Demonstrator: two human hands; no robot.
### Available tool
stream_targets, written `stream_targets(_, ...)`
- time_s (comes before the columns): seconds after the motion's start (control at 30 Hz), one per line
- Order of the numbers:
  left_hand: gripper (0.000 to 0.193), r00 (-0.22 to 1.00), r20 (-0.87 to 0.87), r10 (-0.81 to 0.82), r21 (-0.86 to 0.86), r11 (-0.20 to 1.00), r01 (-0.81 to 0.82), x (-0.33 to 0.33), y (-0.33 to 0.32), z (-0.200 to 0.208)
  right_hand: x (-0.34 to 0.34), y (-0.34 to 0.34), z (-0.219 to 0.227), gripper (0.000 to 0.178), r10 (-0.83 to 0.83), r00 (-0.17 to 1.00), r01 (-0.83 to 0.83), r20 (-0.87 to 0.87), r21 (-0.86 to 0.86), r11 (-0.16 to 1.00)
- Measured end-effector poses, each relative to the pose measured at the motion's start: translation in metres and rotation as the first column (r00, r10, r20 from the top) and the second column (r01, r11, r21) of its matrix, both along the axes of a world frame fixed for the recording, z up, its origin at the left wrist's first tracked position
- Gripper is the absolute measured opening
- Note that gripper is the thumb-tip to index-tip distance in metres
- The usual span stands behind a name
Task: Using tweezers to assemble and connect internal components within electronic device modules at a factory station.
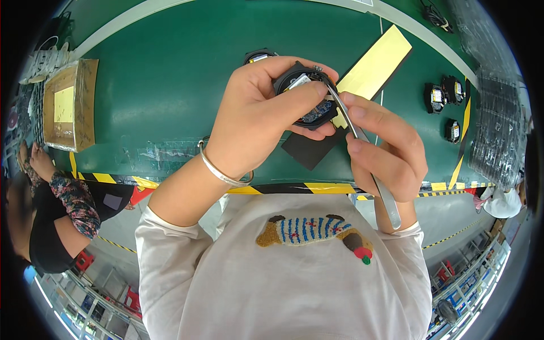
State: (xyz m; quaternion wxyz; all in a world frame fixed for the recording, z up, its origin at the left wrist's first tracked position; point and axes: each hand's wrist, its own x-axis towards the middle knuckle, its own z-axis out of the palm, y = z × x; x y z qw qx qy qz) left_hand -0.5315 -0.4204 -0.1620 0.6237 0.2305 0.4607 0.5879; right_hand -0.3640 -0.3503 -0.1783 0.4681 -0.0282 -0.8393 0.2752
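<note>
My left hand (249, 107) is wrapped round a black, round watch-like case (313, 117), its open side up with circuitry and a silvery part showing inside. The left thumb presses on the case near its right rim. In my right hand (391, 147) is a pair of metal tweezers (362, 136), held like a pen, with the tips at the upper right inner edge of the case. Whether the tips grip anything is too small to tell. Beneath the hands lie a yellow sheet strip (378, 59) on a dark backing and a black flat piece (311, 148).
Another black round case (259, 55) sits beyond my left hand. Several similar cases (435, 98) stand at the right. A cardboard box (85, 107) is at the left, and stacked clear plastic trays (498, 124) at the far right. A co-worker's hand (41, 163) shows at the left.
</note>
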Motion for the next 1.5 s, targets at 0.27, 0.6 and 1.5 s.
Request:
stream_targets(0.27,0.018,0.999,0.045,0.004,-0.02,1.0,-0.003,-0.002,-0.001,-0.001,-0.003,-0.001,0.0,0.022,-0.024,1.0,0.02,0.016,0.188,0.982)
stream_targets(0.6,0.022,0.999,0.052,-0.011,0.001,1.0,0.011,-0.002,-0.003,0.0,-0.003,0.001,-0.004,0.021,-0.062,0.998,0.057,0.018,0.209,0.976)
stream_targets(1.5,0.02,0.995,0.04,0.087,0.081,0.993,-0.091,0.009,-0.004,0.004,-0.011,0.001,0.028,0.019,-0.218,0.941,0.296,0.26,-0.314,0.902)
